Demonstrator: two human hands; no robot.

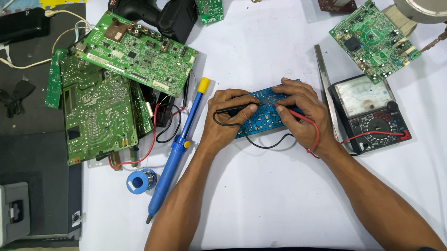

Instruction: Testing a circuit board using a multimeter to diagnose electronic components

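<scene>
Head view looks straight down on a white-covered table (pixel 272 206). Both hands rest on a blue board (pixel 264 118) lying flat near the middle of it. Left hand (pixel 228 117) is closed around a black probe (pixel 237 109), held almost level with its tip pointing right onto the board; a black lead (pixel 259 145) loops out from under the palm and runs along the board's near edge. Right hand (pixel 299 111) pinches a red probe (pixel 298 115) between thumb and fingers, tip angled left onto the board, close to the black one (whether either tip touches a contact is too small to tell). A red lead (pixel 373 134) curves round the right wrist and goes to a meter (pixel 371 111), which lies just right of the hand with its needle dial facing up. A metal ruler (pixel 326 93) lies between the hand and the meter.

Left of the left forearm lies a blue desoldering pump (pixel 175 153) with a yellow cap, and beside its lower end a solder spool (pixel 142 181). Farther left is a pile of green boards (pixel 114 91), overlapping and tilted. Another green board (pixel 375 40) sits beyond the meter.
</scene>
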